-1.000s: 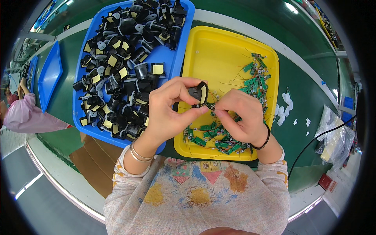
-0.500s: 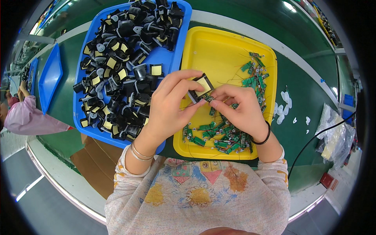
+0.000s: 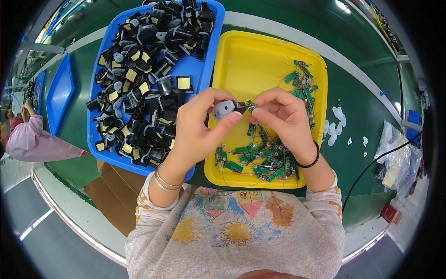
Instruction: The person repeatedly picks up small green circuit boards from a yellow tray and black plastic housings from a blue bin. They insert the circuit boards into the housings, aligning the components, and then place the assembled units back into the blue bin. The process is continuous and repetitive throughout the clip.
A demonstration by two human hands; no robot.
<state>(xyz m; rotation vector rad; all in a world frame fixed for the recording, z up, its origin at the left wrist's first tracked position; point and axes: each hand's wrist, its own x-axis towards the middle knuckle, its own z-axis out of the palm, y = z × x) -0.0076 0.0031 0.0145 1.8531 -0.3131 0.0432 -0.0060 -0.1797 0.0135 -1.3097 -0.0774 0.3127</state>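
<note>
Over the yellow tray (image 3: pixel 241 44), my left hand (image 3: pixel 197 123) grips a black plastic housing with a grey oval cap (image 3: pixel 224 109), the cap turned up toward me. At its right end sits a small green circuit board (image 3: pixel 251 105), pinched between the thumb and fingers of my right hand (image 3: pixel 283 121). Whether the board is seated in the housing or only touching it I cannot tell. Beneath my hands lie many loose green circuit boards (image 3: pixel 274 160) with thin wires. To the left, a blue tray (image 3: pixel 197 72) is heaped with black housings (image 3: pixel 139 93), several bearing pale yellow pads.
White oval pieces (image 3: pixel 332 132) and small white bits are scattered on the green table right of the yellow tray. Clear plastic bags (image 3: pixel 395 156) and a black cable (image 3: pixel 367 169) lie farther right. An empty-looking blue tray (image 3: pixel 60 93) and a person in pink (image 3: pixel 42 137) are at far left.
The housing has been turned in my left hand: its pale yellow pad faced up before, and now the grey cap does. My right hand stays at the board with its fingers shifted slightly.
</note>
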